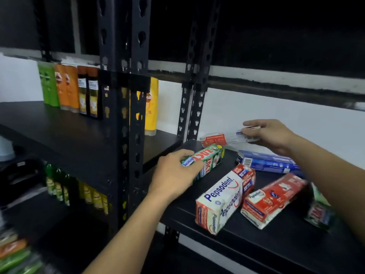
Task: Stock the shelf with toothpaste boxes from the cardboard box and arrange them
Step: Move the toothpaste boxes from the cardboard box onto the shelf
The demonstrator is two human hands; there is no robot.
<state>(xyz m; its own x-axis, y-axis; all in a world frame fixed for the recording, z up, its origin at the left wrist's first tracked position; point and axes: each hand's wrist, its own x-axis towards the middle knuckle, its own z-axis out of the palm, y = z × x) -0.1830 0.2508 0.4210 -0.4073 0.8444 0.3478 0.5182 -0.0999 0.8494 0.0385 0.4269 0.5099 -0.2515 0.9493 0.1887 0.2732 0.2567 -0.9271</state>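
- left hand (173,173): grips the near end of the green Zact toothpaste box, fingers curled over it.
- green Zact toothpaste box (210,160): sits at the left end of the black shelf (266,248), close to the slotted upright (126,125), long side running toward the wall.
- right hand (270,135): pinches the right end of the red-and-white toothpaste box between thumb and fingers.
- red-and-white toothpaste box (216,139): held lengthwise along the white wall at the back of the shelf; resting or lifted, cannot tell.
- blue toothpaste box (270,162): lies flat beneath the right forearm, behind the two Pepsodent boxes.
- white Pepsodent box (223,198): lies flat and skewed, mid-shelf, near the front edge.
- red Pepsodent box (272,198): lies flat just beside the white one, on its right, likewise skewed.
- second green box (320,211): far right, blurred, partly hidden by the right arm.
- standing pouches (68,88): green, orange, dark and yellow, lined along the wall on the neighbouring shelf at left.
- bottles (59,186): ranked on the shelf below the pouches.
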